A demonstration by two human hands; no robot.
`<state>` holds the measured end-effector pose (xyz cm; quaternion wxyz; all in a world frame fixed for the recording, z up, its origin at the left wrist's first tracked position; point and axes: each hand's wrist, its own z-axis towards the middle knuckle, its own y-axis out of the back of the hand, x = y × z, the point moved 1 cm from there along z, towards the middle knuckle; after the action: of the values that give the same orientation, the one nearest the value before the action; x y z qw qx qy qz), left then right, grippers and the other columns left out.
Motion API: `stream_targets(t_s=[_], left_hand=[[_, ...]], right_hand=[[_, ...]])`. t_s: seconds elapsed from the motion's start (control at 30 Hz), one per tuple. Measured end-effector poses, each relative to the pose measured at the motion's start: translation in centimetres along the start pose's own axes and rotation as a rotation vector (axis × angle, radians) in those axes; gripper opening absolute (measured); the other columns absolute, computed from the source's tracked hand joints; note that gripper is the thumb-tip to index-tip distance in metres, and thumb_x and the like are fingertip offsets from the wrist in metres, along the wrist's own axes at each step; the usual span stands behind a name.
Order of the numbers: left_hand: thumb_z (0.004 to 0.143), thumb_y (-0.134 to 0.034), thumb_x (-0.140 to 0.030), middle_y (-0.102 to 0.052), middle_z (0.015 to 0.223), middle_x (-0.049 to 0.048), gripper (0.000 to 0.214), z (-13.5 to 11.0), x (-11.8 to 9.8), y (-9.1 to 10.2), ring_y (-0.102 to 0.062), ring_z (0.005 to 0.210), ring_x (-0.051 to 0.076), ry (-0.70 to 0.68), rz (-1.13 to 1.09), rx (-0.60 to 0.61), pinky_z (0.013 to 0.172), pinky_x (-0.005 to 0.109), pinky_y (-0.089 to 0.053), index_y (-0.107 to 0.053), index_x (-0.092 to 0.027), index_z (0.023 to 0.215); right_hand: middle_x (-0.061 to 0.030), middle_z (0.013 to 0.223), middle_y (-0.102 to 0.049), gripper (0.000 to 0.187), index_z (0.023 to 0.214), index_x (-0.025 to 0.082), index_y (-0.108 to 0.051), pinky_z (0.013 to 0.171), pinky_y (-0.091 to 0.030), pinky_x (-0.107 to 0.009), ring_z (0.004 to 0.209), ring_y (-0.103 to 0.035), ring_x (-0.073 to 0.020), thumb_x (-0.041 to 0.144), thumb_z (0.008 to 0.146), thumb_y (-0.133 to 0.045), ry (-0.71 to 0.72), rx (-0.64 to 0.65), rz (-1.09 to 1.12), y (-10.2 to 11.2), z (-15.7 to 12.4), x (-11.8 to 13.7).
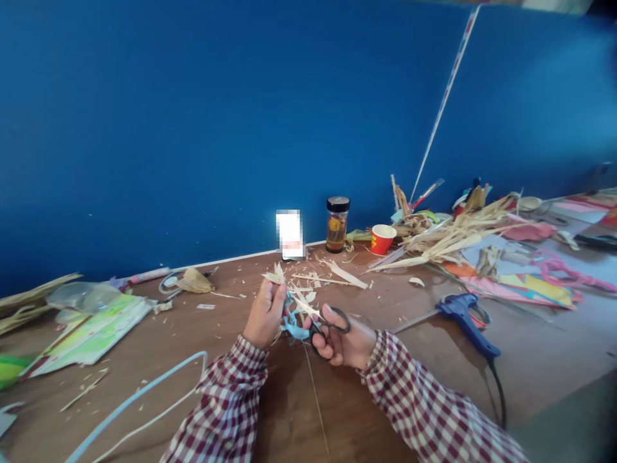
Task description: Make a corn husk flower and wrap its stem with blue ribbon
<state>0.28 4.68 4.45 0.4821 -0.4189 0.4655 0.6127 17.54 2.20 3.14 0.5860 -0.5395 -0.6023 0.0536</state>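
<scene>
My left hand (264,314) is closed around a small bundle of dry corn husk strips (278,275) bound with a light blue ribbon (292,326), held just above the brown table (424,360). My right hand (343,344) grips black-handled scissors (330,323), fingers through the loops. The blades point left into the husk and ribbon. Both arms wear red-and-white checked sleeves. The two hands are close together over the table's middle.
Husk scraps litter the table. A dark jar (337,224) and a red paper cup (382,239) stand by the blue wall. A husk pile (453,238) lies right, with a blue glue gun (467,321) nearby. Coloured paper (91,331) lies left, a pale blue cord (139,392) in front.
</scene>
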Motion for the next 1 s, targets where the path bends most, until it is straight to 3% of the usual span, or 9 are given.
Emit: stream_targets(t_s=[0.17,0.3,0.53,0.63,1.0], left_hand=[[0.08,-0.047,-0.038,-0.049,0.048,-0.0056,0.018,0.2,0.5,-0.2,-0.042,0.036,0.008,0.0,-0.018,0.027,0.037,0.018,-0.033,-0.045,-0.02,0.077],[0.073,-0.058,-0.037,-0.05,0.051,-0.0048,0.02,0.4,0.4,0.0,-0.039,0.037,0.006,0.019,-0.001,-0.106,0.036,0.017,-0.029,-0.052,-0.018,0.075],[0.058,-0.071,-0.035,-0.054,0.052,-0.0043,0.028,0.3,0.1,0.0,-0.051,0.045,0.007,0.369,-0.356,-0.08,0.041,0.015,-0.039,-0.054,-0.014,0.066],[0.055,-0.074,-0.032,-0.056,0.051,-0.0039,0.029,0.3,0.3,0.1,-0.053,0.047,0.007,0.45,-0.461,-0.076,0.043,0.014,-0.042,-0.057,-0.013,0.068],[0.058,-0.073,-0.027,-0.058,0.05,-0.0027,0.023,0.4,0.6,0.0,-0.054,0.045,0.006,0.475,-0.551,-0.081,0.045,0.015,-0.045,-0.057,-0.013,0.066]], right_hand=[[0.0025,0.062,-0.053,0.039,0.092,0.016,-0.054,0.036,-0.027,-0.014,0.046,-0.048,-0.0056,0.052,0.076,-0.052,0.11,-0.051,-0.123,-0.4,0.1,-0.2],[0.0031,0.06,-0.052,0.038,0.092,0.017,-0.053,0.034,-0.028,-0.013,0.044,-0.048,-0.0053,0.051,0.076,-0.052,0.189,-0.105,-0.257,-0.9,0.2,-0.4],[0.0039,0.058,-0.055,0.038,0.09,0.017,-0.052,0.032,-0.033,-0.012,0.042,-0.051,-0.0064,0.049,0.071,-0.058,0.281,-0.286,-0.606,-0.6,1.0,-0.7],[0.0036,0.059,-0.056,0.038,0.092,0.018,-0.052,0.033,-0.035,-0.013,0.044,-0.052,-0.0069,0.047,0.07,-0.059,0.282,-0.322,-0.707,-0.3,1.2,-0.9],[0.0022,0.06,-0.057,0.039,0.093,0.017,-0.053,0.032,-0.035,-0.014,0.045,-0.053,-0.0083,0.048,0.07,-0.058,0.286,-0.305,-0.726,-0.3,1.2,-1.0]])
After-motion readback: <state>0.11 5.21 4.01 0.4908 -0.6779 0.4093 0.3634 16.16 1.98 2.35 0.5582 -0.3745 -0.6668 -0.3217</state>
